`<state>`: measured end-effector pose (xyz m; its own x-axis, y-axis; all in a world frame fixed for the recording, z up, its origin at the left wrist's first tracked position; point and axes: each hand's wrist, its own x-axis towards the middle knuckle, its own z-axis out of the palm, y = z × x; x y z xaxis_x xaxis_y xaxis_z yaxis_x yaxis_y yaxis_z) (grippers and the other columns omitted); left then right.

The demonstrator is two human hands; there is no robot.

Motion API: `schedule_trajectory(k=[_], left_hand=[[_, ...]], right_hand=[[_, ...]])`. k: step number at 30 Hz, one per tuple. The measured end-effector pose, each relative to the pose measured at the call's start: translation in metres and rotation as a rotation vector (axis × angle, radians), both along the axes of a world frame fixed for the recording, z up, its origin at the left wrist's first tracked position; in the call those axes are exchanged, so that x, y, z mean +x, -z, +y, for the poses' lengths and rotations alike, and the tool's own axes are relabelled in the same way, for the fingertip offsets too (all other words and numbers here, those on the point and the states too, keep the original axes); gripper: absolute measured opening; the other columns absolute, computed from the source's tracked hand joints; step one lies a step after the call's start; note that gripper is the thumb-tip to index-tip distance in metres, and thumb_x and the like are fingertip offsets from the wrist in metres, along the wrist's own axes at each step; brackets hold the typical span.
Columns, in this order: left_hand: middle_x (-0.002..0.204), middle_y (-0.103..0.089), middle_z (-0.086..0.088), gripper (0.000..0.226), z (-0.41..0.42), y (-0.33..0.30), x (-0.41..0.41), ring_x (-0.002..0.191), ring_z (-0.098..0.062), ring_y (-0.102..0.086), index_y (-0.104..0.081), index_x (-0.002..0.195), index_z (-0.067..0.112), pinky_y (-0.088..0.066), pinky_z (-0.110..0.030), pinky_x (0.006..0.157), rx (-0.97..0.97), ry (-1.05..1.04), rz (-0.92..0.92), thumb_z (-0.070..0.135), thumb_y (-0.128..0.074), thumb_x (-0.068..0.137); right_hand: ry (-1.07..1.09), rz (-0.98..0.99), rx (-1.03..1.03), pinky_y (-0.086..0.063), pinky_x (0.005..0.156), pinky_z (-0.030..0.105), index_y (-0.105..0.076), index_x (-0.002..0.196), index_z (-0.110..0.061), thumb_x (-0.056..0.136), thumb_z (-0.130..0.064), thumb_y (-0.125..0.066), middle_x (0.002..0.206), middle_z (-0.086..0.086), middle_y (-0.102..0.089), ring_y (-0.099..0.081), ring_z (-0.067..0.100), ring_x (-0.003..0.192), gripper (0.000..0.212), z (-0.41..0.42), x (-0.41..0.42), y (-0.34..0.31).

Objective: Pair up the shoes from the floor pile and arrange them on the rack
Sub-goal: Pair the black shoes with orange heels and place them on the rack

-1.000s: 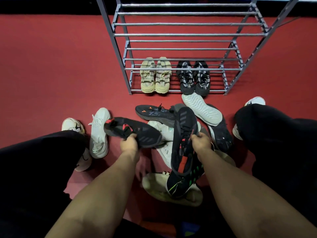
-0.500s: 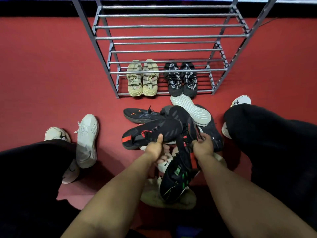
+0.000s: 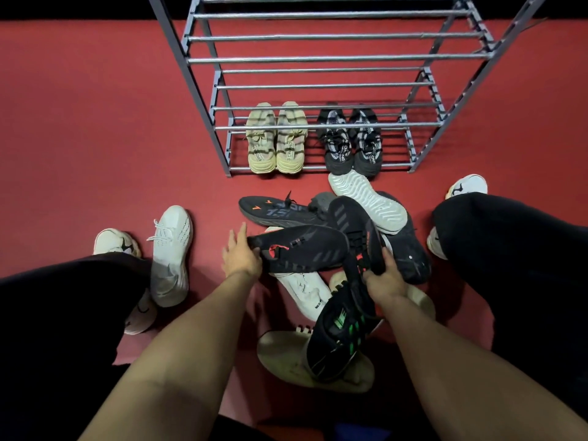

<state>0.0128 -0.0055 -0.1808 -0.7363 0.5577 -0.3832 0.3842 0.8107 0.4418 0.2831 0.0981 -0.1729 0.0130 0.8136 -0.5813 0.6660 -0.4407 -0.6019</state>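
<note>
While the pile [image 3: 334, 265] lies on the red floor [image 3: 95, 138] between our knees, we work at it with both hands. Our right hand [image 3: 383, 281] has its fingers curled round a black shoe with green stripes [image 3: 342, 332], gripping it near the collar so that its toe hangs down toward us over a cream shoe [image 3: 286, 361]; a second black shoe with stripes [image 3: 353, 224] rises from the same grip, though we cannot tell whether the fingers close on both. Our left hand [image 3: 240, 254] lies against the heel end of a black shoe with orange accents [image 3: 302, 249], fingers spread and fairly straight, touching more than gripping, which we judge is to steady it or turn it for comparison. This shoe lies crosswise on the heap, on a white shoe [image 3: 305, 291]. Just beyond, another black shoe with orange marks [image 3: 276, 210] rests on its side, likely its mate. An upturned shoe shows its pale sole [image 3: 369, 202] nearest the rack [image 3: 318, 60]. On the rack's lowest shelf stand a beige pair [image 3: 275, 138] and a black-and-white pair [image 3: 350, 141], side by side, with shelf room left to their right. A white knit sneaker [image 3: 171, 253] lies apart by our left foot, perhaps set aside until its partner turns up.
</note>
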Motion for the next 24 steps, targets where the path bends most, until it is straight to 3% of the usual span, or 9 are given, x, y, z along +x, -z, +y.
schedule_trajectory(k=[3, 5, 8, 11, 14, 17, 21, 24], left_hand=[[0.15, -0.043, -0.009, 0.061, 0.004, 0.003, -0.018, 0.137, -0.028, -0.041, -0.034, 0.149, 0.023, -0.033, -0.037, 0.113, -0.041, 0.013, -0.154, 0.027, -0.055, 0.091], [0.133, -0.059, -0.007, 0.051, 0.004, -0.008, -0.024, 0.122, -0.031, -0.055, -0.051, 0.136, 0.023, -0.049, -0.041, 0.096, -0.067, -0.096, -0.364, 0.044, -0.056, 0.09], [0.101, -0.062, -0.005, 0.039, -0.011, -0.033, -0.016, 0.086, -0.028, -0.061, -0.062, 0.106, 0.018, -0.055, -0.036, 0.06, -0.048, -0.23, -0.767, 0.053, -0.048, 0.093], [0.094, -0.061, -0.005, 0.024, -0.035, -0.038, -0.002, 0.068, -0.019, -0.056, -0.064, 0.102, 0.017, -0.056, -0.027, 0.052, -0.056, -0.169, -1.006, 0.037, -0.054, 0.094], [0.103, -0.062, -0.004, 0.034, -0.053, -0.033, 0.019, 0.075, -0.017, -0.059, -0.065, 0.114, 0.016, -0.054, -0.024, 0.056, -0.104, -0.042, -1.127, 0.039, -0.063, 0.089], [0.093, -0.071, 0.003, 0.027, -0.055, -0.041, 0.046, 0.076, -0.012, -0.063, -0.068, 0.102, 0.021, -0.047, -0.02, 0.051, -0.15, 0.011, -1.154, 0.04, -0.07, 0.083], [0.083, -0.064, -0.011, 0.031, -0.054, -0.042, 0.058, 0.046, -0.011, -0.055, -0.061, 0.106, 0.012, -0.031, -0.017, 0.037, -0.038, 0.091, -1.067, 0.009, -0.075, 0.079], [0.066, -0.063, -0.002, 0.016, -0.054, -0.056, 0.057, 0.041, -0.008, -0.052, -0.064, 0.097, 0.018, -0.032, -0.013, 0.037, 0.03, 0.045, -1.075, 0.014, -0.071, 0.083]], right_hand=[[0.079, 0.038, -0.03, -0.041, 0.108, 0.036, -0.042, 0.146, -0.036, 0.083, -0.032, -0.063, 0.133, 0.004, -0.063, -0.057, 0.029, 0.122, 0.066, 0.002, -0.003, -0.004], [0.138, 0.072, -0.063, -0.045, 0.102, 0.031, -0.054, 0.137, -0.029, 0.083, -0.03, -0.063, 0.123, 0.004, -0.068, -0.061, 0.028, 0.115, 0.055, 0.002, -0.006, -0.009], [0.193, 0.164, -0.103, -0.053, 0.097, 0.037, -0.065, 0.124, -0.025, 0.071, -0.015, -0.064, 0.11, 0.004, -0.073, -0.067, 0.028, 0.103, 0.054, 0.0, -0.01, -0.012], [0.26, 0.298, -0.18, -0.06, 0.078, 0.046, -0.067, 0.119, -0.022, 0.06, -0.008, -0.058, 0.103, 0.011, -0.075, -0.069, 0.029, 0.087, 0.061, -0.004, -0.014, -0.013], [0.256, 0.323, -0.294, -0.053, 0.071, 0.037, -0.061, 0.113, -0.031, 0.072, -0.023, -0.061, 0.102, 0.002, -0.07, -0.063, 0.024, 0.09, 0.041, -0.015, -0.024, -0.039], [0.183, 0.359, -0.378, -0.047, 0.075, 0.032, -0.057, 0.116, -0.033, 0.08, -0.025, -0.059, 0.107, -0.003, -0.07, -0.063, 0.02, 0.095, 0.037, -0.024, -0.028, -0.053], [0.179, 0.393, -0.29, -0.049, 0.062, 0.026, -0.055, 0.121, -0.035, 0.084, -0.008, -0.062, 0.111, -0.005, -0.07, -0.065, 0.013, 0.086, 0.046, -0.023, -0.026, -0.062], [0.295, 0.591, -0.311, -0.051, 0.058, 0.024, -0.058, 0.122, -0.037, 0.089, -0.005, -0.061, 0.105, -0.007, -0.071, -0.066, 0.011, 0.082, 0.045, -0.016, -0.026, -0.074]])
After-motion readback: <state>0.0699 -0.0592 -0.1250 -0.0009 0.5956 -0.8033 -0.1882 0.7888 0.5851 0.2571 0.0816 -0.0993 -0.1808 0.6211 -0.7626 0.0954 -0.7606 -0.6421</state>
